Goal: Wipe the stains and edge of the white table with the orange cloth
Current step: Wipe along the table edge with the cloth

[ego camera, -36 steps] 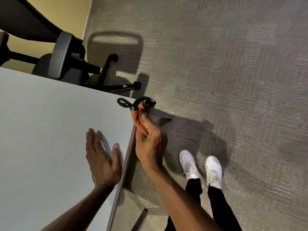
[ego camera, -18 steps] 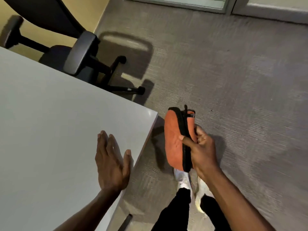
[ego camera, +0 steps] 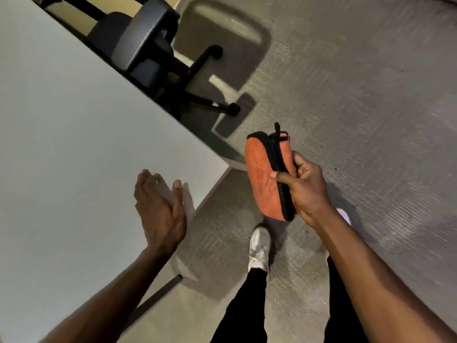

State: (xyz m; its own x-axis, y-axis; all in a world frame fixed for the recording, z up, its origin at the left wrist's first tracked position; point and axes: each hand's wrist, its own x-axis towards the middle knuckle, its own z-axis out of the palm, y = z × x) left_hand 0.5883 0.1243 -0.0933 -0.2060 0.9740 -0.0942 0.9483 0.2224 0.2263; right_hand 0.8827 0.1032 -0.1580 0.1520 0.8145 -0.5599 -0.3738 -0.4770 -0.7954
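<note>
The white table (ego camera: 74, 144) fills the left half of the view, its corner near the middle. My left hand (ego camera: 158, 209) rests open on the tabletop close to the near right edge, fingers together and pointing away from me. My right hand (ego camera: 304, 186) is off the table, to the right of the corner, above the carpet. It grips the folded orange cloth (ego camera: 262, 177), which has a black trim and a black loop at its top. The cloth hangs upright in the air, clear of the table edge.
A black office chair (ego camera: 148, 50) on castors stands behind the table's far edge. Grey carpet (ego camera: 358, 82) covers the floor to the right. My legs in black trousers and a white shoe (ego camera: 259, 246) are below the cloth. A dark table leg (ego camera: 158, 295) shows under the near edge.
My right hand pulled the orange cloth away from the table's corner edge and now holds it up in the air to the right. My left hand stayed flat on the tabletop.
</note>
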